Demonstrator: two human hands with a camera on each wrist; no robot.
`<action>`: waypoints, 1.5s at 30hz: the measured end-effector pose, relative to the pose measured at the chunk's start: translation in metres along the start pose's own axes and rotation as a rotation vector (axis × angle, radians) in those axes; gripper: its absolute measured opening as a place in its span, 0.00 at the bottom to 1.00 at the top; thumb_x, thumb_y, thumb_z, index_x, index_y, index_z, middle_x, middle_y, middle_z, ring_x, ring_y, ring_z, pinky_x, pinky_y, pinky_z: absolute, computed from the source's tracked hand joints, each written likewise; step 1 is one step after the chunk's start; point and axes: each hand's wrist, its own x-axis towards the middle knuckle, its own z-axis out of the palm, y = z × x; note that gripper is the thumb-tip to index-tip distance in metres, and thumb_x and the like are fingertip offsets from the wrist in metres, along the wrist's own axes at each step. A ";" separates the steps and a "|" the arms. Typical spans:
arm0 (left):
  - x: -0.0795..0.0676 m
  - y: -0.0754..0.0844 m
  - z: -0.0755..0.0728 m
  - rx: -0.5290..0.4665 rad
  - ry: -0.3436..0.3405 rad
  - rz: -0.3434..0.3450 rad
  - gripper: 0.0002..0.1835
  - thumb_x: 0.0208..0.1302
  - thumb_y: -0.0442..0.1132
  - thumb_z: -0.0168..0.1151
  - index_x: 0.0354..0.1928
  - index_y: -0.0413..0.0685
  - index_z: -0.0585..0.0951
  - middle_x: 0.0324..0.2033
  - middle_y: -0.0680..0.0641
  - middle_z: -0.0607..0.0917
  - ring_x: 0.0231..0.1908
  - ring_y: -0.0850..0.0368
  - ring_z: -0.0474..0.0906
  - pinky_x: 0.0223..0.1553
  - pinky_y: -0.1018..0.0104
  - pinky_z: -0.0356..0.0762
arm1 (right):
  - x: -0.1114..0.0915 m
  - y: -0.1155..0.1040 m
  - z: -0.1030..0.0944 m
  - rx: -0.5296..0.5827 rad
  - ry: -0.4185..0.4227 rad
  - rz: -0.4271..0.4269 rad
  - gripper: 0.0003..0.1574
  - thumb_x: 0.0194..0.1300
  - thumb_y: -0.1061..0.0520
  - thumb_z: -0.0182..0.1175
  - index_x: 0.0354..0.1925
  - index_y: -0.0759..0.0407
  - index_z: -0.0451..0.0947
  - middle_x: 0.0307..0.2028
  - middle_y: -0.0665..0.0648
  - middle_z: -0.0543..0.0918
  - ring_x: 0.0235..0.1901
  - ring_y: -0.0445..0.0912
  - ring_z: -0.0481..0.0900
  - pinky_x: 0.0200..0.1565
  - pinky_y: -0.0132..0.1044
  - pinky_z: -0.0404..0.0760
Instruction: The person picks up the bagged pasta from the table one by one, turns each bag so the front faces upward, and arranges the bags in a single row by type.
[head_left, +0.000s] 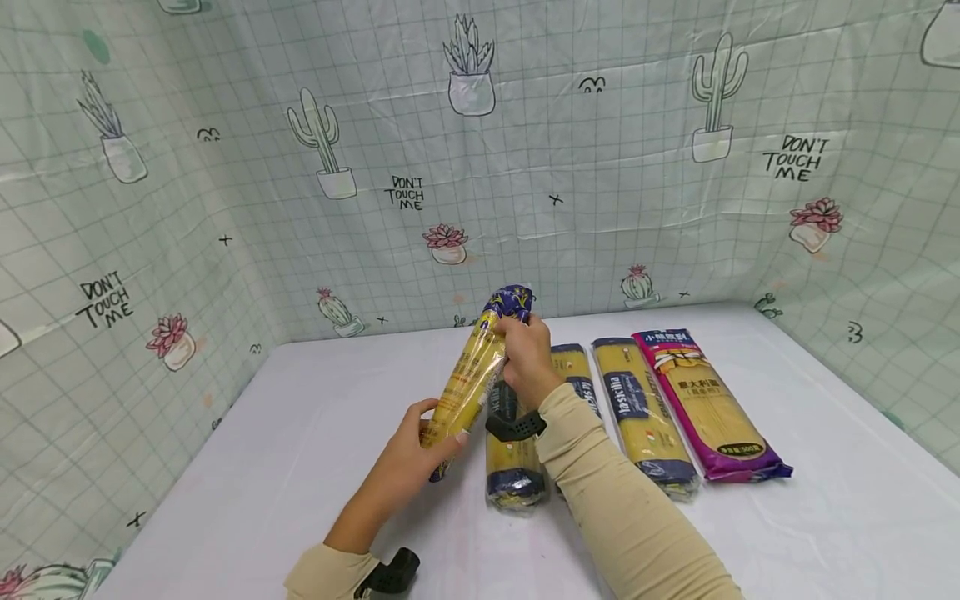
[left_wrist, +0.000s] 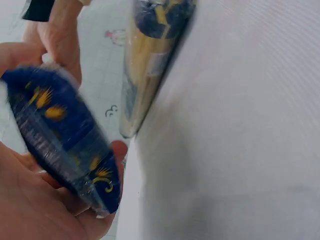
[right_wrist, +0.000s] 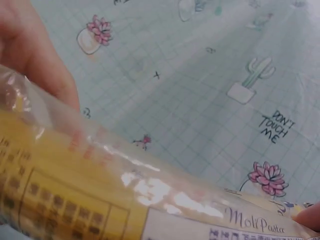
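Tilted above the table, a yellow pack of spaghetti (head_left: pixel 467 379) with dark blue ends is held in both hands. My left hand (head_left: pixel 408 454) grips its lower end, thumb on the near side. Near the upper end, my right hand (head_left: pixel 527 350) grips the pack from the right. The left wrist view shows its blue end (left_wrist: pixel 65 135) with yellow wheat prints, cradled in the left fingers. Printed lettering on the clear wrap (right_wrist: pixel 165 200) fills the bottom of the right wrist view. Below the right wrist lies a blue-banded spaghetti pack (head_left: pixel 514 467), partly hidden.
Right of that pack lie two more blue-labelled spaghetti packs, one (head_left: pixel 576 375) partly behind the right arm, the other (head_left: pixel 643 417) beside it. Farthest right is a magenta and purple pasta pack (head_left: pixel 712 408). A white table (head_left: pixel 315 417) meets a cactus-print cloth wall (head_left: pixel 525 208).
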 end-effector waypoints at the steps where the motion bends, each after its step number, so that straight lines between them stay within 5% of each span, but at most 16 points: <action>1: 0.000 0.000 -0.002 -0.044 -0.009 -0.007 0.42 0.67 0.61 0.62 0.73 0.46 0.61 0.56 0.39 0.76 0.48 0.50 0.77 0.44 0.56 0.76 | 0.000 0.000 0.000 0.002 0.000 -0.002 0.52 0.64 0.71 0.53 0.79 0.62 0.40 0.71 0.70 0.59 0.67 0.60 0.65 0.63 0.48 0.71; 8: 0.004 -0.007 -0.010 -0.356 -0.095 -0.089 0.44 0.72 0.69 0.45 0.65 0.32 0.69 0.49 0.38 0.80 0.45 0.51 0.79 0.46 0.61 0.75 | -0.002 -0.002 -0.002 0.041 -0.035 0.060 0.49 0.64 0.72 0.53 0.78 0.64 0.45 0.68 0.69 0.63 0.64 0.59 0.68 0.62 0.49 0.71; 19: 0.006 -0.008 -0.011 -0.604 -0.245 -0.137 0.36 0.73 0.61 0.48 0.64 0.34 0.67 0.44 0.46 0.82 0.43 0.55 0.81 0.43 0.62 0.79 | -0.003 0.001 -0.002 0.114 -0.179 0.197 0.31 0.68 0.71 0.51 0.67 0.70 0.57 0.61 0.70 0.68 0.60 0.60 0.70 0.63 0.52 0.70; 27: 0.003 -0.008 -0.006 -0.527 -0.223 -0.027 0.28 0.74 0.45 0.49 0.63 0.26 0.71 0.43 0.45 0.84 0.42 0.55 0.82 0.46 0.62 0.78 | -0.004 0.007 -0.001 0.097 -0.248 0.206 0.31 0.66 0.71 0.50 0.66 0.75 0.59 0.61 0.70 0.69 0.59 0.60 0.71 0.63 0.52 0.69; 38: 0.001 -0.008 -0.003 -0.461 -0.168 0.031 0.24 0.74 0.43 0.50 0.57 0.26 0.74 0.37 0.44 0.85 0.36 0.55 0.83 0.40 0.63 0.79 | -0.004 0.003 0.001 -0.006 -0.263 0.166 0.30 0.66 0.69 0.51 0.65 0.73 0.60 0.59 0.69 0.70 0.57 0.58 0.73 0.60 0.51 0.72; 45: -0.001 -0.005 0.001 -0.436 -0.031 0.035 0.20 0.72 0.43 0.55 0.52 0.31 0.78 0.33 0.44 0.84 0.31 0.54 0.82 0.32 0.63 0.79 | -0.003 0.003 0.002 -0.023 -0.267 0.175 0.29 0.66 0.66 0.51 0.64 0.73 0.61 0.58 0.68 0.72 0.55 0.58 0.74 0.60 0.50 0.72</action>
